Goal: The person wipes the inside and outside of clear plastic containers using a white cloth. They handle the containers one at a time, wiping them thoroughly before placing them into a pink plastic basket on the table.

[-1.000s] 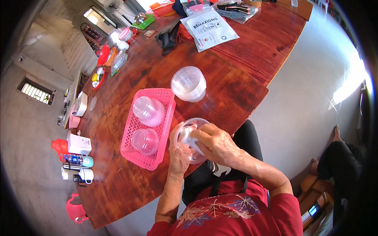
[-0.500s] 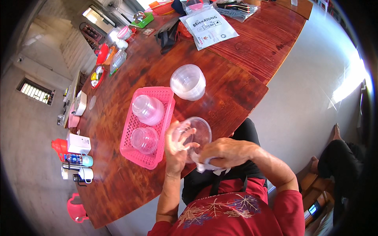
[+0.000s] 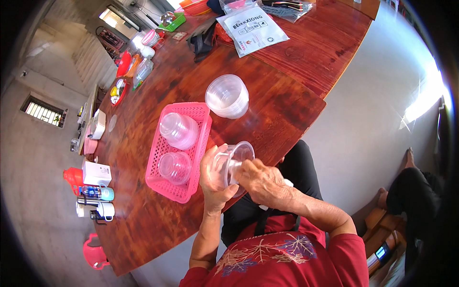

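Observation:
A clear plastic bowl [image 3: 243, 152] is tilted on its side in front of me, above the table's near edge. My left hand [image 3: 215, 177] is wrapped round its outside, thumb low and fingers behind the wall. Closed on a white cloth [image 3: 234, 165], my right hand [image 3: 265, 182] reaches into the bowl's mouth; most of the cloth is hidden by the fingers. Just left of my left hand stands a pink plastic basket [image 3: 198, 165] holding upturned clear bowls [image 3: 179, 130] in two groups. Beyond it rests a stack of clear bowls [image 3: 227, 95], mouths up.
The reddish wooden table [image 3: 158, 229] ends close to my lap. A white plastic package [image 3: 256, 29] and a dark strap [image 3: 201, 40] lie farther back. Bottles and cups [image 3: 98, 193] line the left edge. Another person's leg [image 3: 420, 191] is at the right.
The bowl has turned so its mouth faces right. My left hand has closed round it, and my right hand has moved up into the mouth with the cloth.

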Action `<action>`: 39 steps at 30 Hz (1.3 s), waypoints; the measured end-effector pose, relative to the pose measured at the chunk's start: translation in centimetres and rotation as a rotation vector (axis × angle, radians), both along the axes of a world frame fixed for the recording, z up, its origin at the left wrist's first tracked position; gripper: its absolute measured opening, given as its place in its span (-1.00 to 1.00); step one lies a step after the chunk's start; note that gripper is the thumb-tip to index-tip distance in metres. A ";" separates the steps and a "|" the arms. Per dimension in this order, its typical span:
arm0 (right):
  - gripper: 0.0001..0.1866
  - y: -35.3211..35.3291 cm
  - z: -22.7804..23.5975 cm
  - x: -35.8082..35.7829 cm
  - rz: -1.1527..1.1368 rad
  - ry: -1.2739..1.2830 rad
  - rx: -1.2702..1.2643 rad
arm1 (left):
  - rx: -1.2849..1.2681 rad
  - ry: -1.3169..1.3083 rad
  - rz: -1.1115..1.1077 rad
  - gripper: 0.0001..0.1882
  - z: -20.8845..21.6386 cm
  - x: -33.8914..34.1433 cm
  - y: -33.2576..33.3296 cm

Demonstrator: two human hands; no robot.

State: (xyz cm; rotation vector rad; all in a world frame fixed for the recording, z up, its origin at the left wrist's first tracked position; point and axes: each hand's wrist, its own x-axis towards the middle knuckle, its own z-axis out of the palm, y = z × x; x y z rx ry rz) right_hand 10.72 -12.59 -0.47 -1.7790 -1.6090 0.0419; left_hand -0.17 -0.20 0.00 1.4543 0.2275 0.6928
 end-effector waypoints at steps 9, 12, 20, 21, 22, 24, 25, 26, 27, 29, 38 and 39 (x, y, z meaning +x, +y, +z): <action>-0.72 1.0 2.1 0.6 -0.048 0.075 0.231 | -0.206 -0.058 0.014 0.08 -0.3 -0.3 -1.0; -0.72 1.8 1.3 0.4 -0.117 -0.147 0.127 | -0.197 -0.052 0.006 0.09 0.1 -0.1 -1.5; -0.85 1.3 1.3 -0.4 0.335 0.424 0.059 | -0.191 -0.052 -0.075 0.07 -0.7 -0.8 -0.9; -0.82 0.5 2.4 0.2 0.415 0.749 -0.060 | -0.230 -0.075 -0.078 0.08 -0.9 -0.9 -0.9; -0.80 0.6 2.1 0.1 0.353 0.771 0.078 | -0.265 -0.098 -0.083 0.08 -0.8 -1.0 -1.0; -0.77 0.8 1.4 -0.2 0.229 0.808 0.352 | -0.311 -0.126 -0.020 0.11 -0.6 -0.5 -1.3; -0.70 0.9 1.9 0.0 0.098 0.626 0.401 | -0.362 -0.139 -0.010 0.12 -0.8 -0.7 -1.5; -0.66 1.6 1.1 -0.2 -0.060 0.402 0.446 | -0.412 -0.152 0.001 0.13 -0.9 -1.0 -1.6; -0.63 1.8 1.3 -0.2 -0.110 0.262 0.359 | -0.446 -0.124 -0.013 0.13 -1.3 -1.6 -1.5; -0.59 1.9 1.7 -0.2 -0.117 0.069 0.229 | -0.362 -0.083 -0.008 0.13 -0.4 -1.3 -1.9; -0.72 -1.4 3.4 2.0 0.527 0.433 0.006 | -0.284 -0.097 0.052 -0.06 -0.4 -1.3 -0.6; -0.75 -2.2 3.6 3.0 0.661 0.494 -0.058 | -0.247 -0.044 0.118 -0.06 0.3 -1.4 -0.6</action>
